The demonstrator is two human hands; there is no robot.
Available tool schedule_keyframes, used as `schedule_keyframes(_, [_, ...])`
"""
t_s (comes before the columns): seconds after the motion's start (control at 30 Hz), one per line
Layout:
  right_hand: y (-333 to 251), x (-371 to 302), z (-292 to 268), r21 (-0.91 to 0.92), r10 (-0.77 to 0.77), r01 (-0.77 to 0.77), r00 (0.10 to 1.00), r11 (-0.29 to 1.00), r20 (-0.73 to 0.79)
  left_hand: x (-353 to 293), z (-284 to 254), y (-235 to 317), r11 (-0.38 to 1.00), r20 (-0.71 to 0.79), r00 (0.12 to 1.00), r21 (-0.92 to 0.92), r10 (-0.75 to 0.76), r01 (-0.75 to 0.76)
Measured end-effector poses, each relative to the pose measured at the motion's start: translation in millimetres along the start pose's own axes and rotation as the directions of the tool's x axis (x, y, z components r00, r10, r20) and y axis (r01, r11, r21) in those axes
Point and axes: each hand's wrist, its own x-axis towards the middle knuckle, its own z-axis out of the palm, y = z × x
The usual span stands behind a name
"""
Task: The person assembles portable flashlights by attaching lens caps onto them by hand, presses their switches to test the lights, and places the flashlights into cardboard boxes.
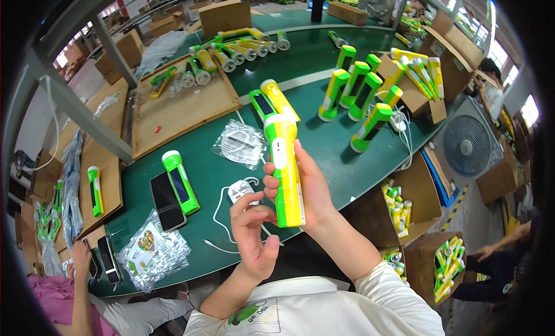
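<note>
My right hand is wrapped round a yellow and green flashlight, its head pointing away from me and its white switch panel facing up. Beside the flashlight's tail end is my left hand, fingers loosely bent and apart, holding nothing. Whether its fingertips touch the flashlight I cannot tell. Just beyond the held one lie a yellow flashlight and a green one with a dark panel. A white charger with a cable rests behind my left hand. Left of the held flashlight's head lies a clear plastic bag.
Several flashlights stand upright at the right, near an open carton of more. At the left are a black phone, another flashlight and plastic packaging. A wooden tray lies behind. A person sits at lower left.
</note>
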Motion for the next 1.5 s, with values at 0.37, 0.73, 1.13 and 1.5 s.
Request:
schedule_keyframes(0.37, [-15,-24,-37,0.234,-0.062,0.022,0.984,0.972,0.165,-17,28,-3,0.945,0.218,0.974,0.3,0.061,-0.126])
schedule_keyframes(0.73, [-7,-91,-95,0.19,-0.364,0.331,0.915,0.924,0.176,-26,58,-1,0.759,0.572,0.813,0.482,0.106,-0.438])
schedule_keyframes(1.13, [4,-207,-350,-0.956,-0.888,0.099,0.407,0.275,-0.213,-42,108,-46,0.965,0.303,0.928,0.208,-0.219,0.16])
schedule_keyframes(1.5, [143,-390,-519,-0.271,-0.524,-0.464,-0.593,0.843,-0.612,-70,148,-77,0.842,0.62,0.606,0.18,-0.498,0.508])
